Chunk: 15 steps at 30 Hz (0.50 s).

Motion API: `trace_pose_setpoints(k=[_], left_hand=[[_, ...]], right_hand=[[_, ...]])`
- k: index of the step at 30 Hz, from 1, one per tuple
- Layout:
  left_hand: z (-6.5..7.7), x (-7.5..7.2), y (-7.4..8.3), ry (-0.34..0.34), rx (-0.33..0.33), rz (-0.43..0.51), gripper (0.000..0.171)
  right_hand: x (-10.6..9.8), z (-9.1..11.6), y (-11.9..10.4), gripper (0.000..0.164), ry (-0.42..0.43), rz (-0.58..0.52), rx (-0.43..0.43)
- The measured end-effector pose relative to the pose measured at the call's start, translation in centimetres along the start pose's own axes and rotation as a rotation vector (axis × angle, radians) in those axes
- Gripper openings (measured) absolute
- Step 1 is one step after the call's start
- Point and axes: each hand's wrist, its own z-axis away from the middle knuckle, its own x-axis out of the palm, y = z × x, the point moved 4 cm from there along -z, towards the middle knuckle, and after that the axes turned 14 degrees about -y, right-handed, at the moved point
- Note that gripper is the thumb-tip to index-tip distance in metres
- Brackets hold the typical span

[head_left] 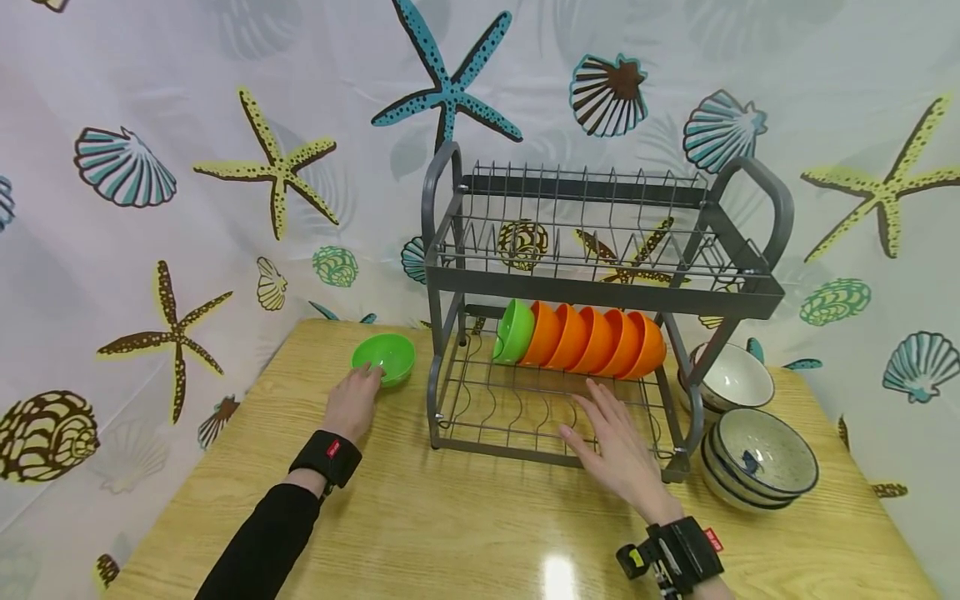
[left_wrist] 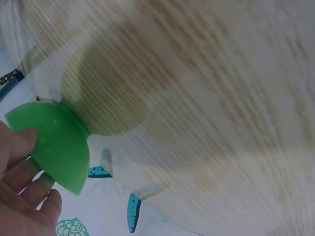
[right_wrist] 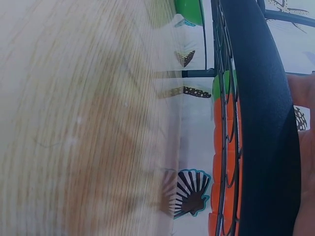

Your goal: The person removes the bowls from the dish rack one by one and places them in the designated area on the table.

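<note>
At the table's back left, my left hand (head_left: pixel 351 406) grips a small green bowl (head_left: pixel 393 354) at its near side. In the left wrist view the thumb presses on the green bowl (left_wrist: pixel 61 142) and the other fingers curl at its far side. My right hand (head_left: pixel 618 450) spreads its fingers, holding nothing, over the front right of a two-tier dish rack (head_left: pixel 600 292). On the lower tier, another green bowl (head_left: pixel 513 333) and several orange bowls (head_left: pixel 596 342) stand on edge in a row. The rack's dark front bar (right_wrist: pixel 266 123) hides part of the right hand in the right wrist view.
The upper tier (head_left: pixel 585 218) holds no dishes. To the rack's right sit white bowls (head_left: pixel 731 375) at the back and a stack of speckled ceramic bowls (head_left: pixel 768 454) in front. A patterned cloth (head_left: pixel 225 275) hangs behind the wooden table (head_left: pixel 465 525).
</note>
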Motion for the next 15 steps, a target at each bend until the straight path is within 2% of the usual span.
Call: trace_pose_setpoints(k=[7, 15], left_hand=[[1.0, 0.2, 0.7, 0.043, 0.034, -0.027, 0.053], [2.0, 0.8, 0.7, -0.021, 0.009, 0.080, 0.062]], right_hand=[[-0.1, 0.0, 0.1, 0.061, -0.019, -0.022, -0.003], [-0.6, 0.0, 0.1, 0.058, -0.031, -0.118, -0.021]])
